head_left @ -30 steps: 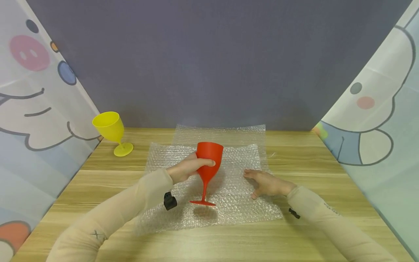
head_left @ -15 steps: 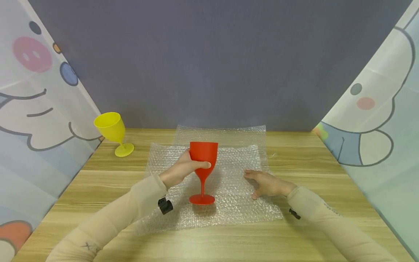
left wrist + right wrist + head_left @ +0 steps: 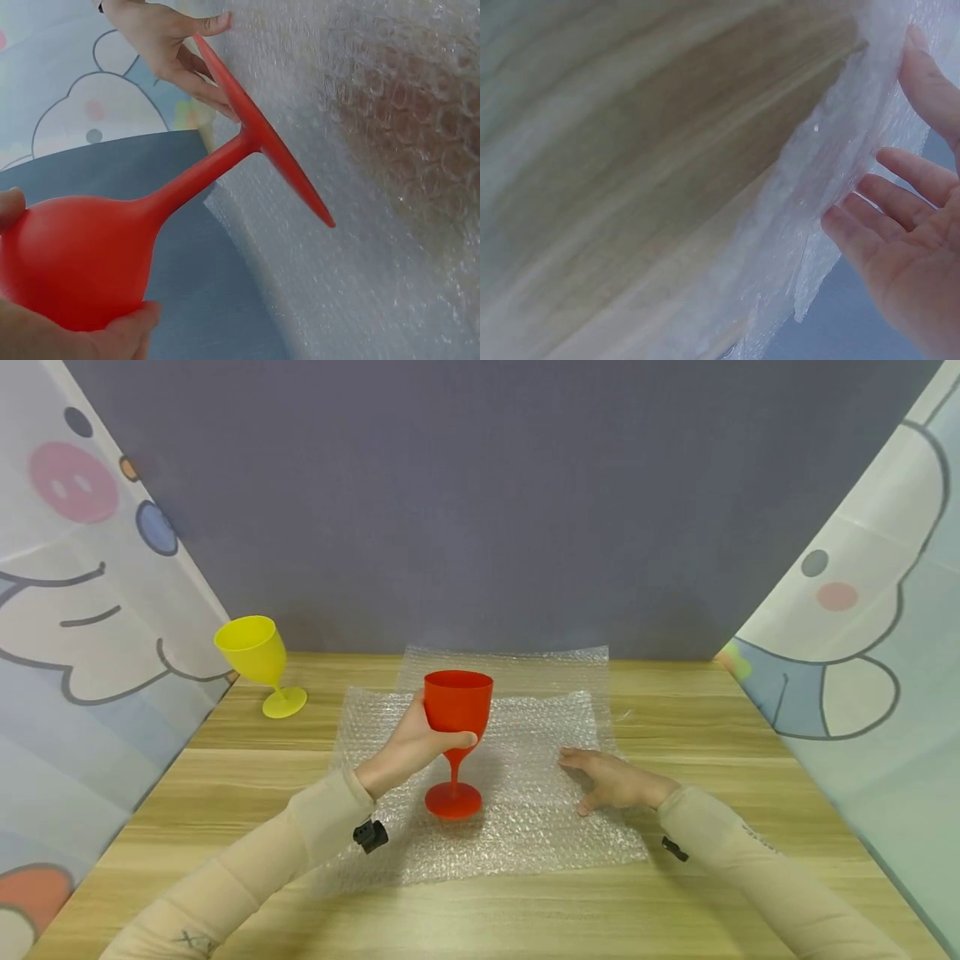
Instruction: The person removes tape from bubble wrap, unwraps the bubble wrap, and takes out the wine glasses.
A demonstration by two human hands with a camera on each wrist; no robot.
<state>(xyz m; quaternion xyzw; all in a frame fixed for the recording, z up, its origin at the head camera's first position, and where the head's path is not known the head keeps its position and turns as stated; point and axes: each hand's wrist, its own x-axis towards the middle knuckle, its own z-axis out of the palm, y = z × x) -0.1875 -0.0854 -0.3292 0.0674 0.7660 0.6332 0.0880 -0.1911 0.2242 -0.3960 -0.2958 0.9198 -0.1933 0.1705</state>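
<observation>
My left hand (image 3: 411, 745) grips a red goblet (image 3: 459, 703) round its bowl, thumb across the near side. In the left wrist view the goblet's stem and foot (image 3: 289, 169) stick out, and the foot looks apart from the bubble wrap (image 3: 525, 827). That wrap lies spread on the wooden table under both hands. Over the wrap's right part, my right hand (image 3: 611, 779) has its fingers spread and holds nothing. In the right wrist view its fingertips are at the bubble wrap (image 3: 795, 187); whether they press on it I cannot tell.
A yellow goblet (image 3: 255, 652) stands upright at the table's back left. Another bubble wrap sheet (image 3: 510, 670) lies partly under the first, toward the back. A grey panel (image 3: 465, 510) rises behind the wooden table (image 3: 690, 718); cartoon-printed cloths flank both sides.
The left hand has moved slightly left, carrying the red goblet. The goblet has turned so its rim opening and the top of its foot show more. My right hand stays put.
</observation>
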